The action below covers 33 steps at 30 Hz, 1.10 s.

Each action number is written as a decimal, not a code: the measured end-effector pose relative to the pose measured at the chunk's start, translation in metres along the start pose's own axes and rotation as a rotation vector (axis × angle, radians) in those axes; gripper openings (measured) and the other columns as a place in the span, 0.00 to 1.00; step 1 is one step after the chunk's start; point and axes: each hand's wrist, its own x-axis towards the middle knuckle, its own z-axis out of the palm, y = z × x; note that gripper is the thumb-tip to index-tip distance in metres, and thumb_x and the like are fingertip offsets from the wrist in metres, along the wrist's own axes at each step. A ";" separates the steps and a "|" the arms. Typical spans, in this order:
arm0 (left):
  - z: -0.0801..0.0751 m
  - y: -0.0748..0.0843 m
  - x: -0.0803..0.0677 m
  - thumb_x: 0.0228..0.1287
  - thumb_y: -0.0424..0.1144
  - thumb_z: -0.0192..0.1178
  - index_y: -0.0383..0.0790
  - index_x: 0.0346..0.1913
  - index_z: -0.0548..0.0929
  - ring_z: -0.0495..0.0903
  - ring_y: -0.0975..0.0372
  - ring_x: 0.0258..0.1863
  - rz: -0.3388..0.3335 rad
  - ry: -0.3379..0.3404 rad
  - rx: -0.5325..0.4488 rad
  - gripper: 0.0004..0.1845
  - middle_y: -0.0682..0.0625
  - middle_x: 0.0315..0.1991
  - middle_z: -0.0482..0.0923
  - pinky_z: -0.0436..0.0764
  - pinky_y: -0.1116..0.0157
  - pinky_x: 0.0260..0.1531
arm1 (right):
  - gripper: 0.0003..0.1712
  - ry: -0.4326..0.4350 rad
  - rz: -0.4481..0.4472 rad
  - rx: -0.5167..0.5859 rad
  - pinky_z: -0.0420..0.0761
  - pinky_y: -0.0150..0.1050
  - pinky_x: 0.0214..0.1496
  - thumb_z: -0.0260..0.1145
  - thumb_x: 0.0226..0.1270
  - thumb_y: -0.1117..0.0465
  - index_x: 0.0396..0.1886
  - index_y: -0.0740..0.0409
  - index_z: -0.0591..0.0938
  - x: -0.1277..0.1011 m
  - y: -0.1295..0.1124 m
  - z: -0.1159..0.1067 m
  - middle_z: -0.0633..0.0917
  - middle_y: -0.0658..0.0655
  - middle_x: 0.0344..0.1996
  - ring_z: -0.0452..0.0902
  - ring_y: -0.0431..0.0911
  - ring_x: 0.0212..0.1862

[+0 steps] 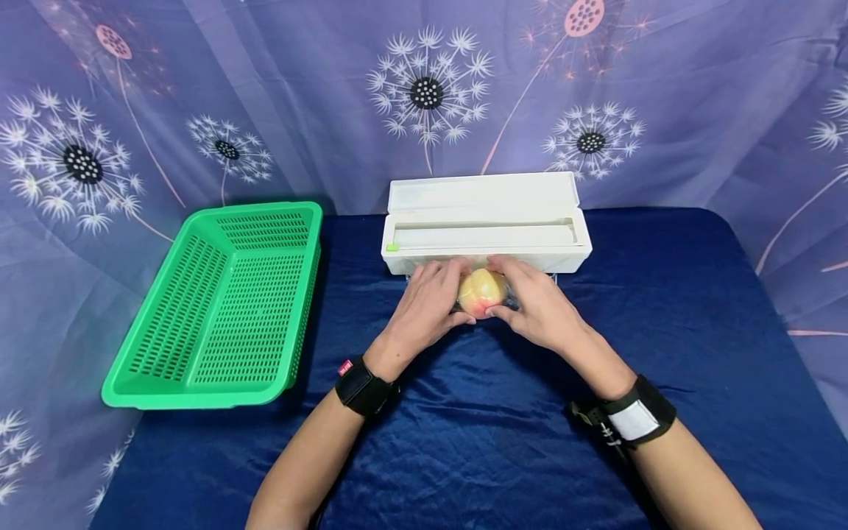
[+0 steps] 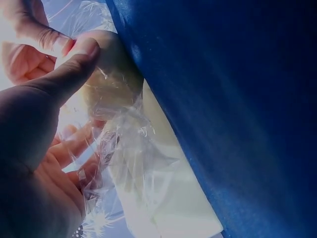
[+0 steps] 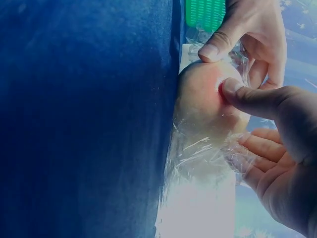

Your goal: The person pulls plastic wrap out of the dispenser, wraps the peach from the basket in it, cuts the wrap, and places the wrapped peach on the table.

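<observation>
A yellow and pink peach (image 1: 481, 291) sits on the blue cloth in front of a white box, between both hands. Clear plastic wrap (image 2: 141, 134) clings around it and spreads to its sides. My left hand (image 1: 429, 305) holds the peach from the left, its thumb pressed on the near side and its fingers in the film. From the right, my right hand (image 1: 539, 305) grips the peach the same way, thumb on the pink skin (image 3: 218, 84) and fingers gathering film. The underside of the peach is hidden.
The white wrap box (image 1: 486, 254) stands open behind the hands, lid up, with a roll inside and a small green slider (image 1: 393, 248) at its left. At left lies a green perforated basket (image 1: 248, 316). A patterned curtain (image 1: 318, 96) hangs behind the blue cloth (image 1: 676, 309).
</observation>
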 end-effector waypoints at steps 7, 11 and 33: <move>0.000 0.001 -0.001 0.54 0.57 0.80 0.44 0.66 0.71 0.77 0.53 0.59 0.000 0.001 -0.014 0.43 0.49 0.62 0.82 0.72 0.55 0.56 | 0.44 -0.012 0.018 -0.013 0.81 0.58 0.61 0.84 0.59 0.65 0.72 0.70 0.73 -0.001 0.001 -0.001 0.84 0.67 0.61 0.81 0.62 0.62; 0.000 0.001 -0.001 0.55 0.57 0.80 0.44 0.64 0.73 0.77 0.54 0.58 0.006 0.005 -0.026 0.40 0.50 0.60 0.83 0.73 0.56 0.55 | 0.43 -0.015 0.016 -0.016 0.81 0.57 0.60 0.84 0.59 0.64 0.71 0.70 0.74 -0.001 0.002 -0.002 0.84 0.68 0.61 0.81 0.62 0.61; 0.000 -0.003 -0.003 0.59 0.59 0.78 0.41 0.60 0.75 0.78 0.57 0.48 0.036 0.018 -0.018 0.36 0.47 0.56 0.74 0.78 0.59 0.47 | 0.35 -0.045 0.006 -0.064 0.79 0.58 0.65 0.83 0.60 0.63 0.65 0.69 0.81 0.000 0.003 -0.005 0.82 0.69 0.63 0.79 0.63 0.65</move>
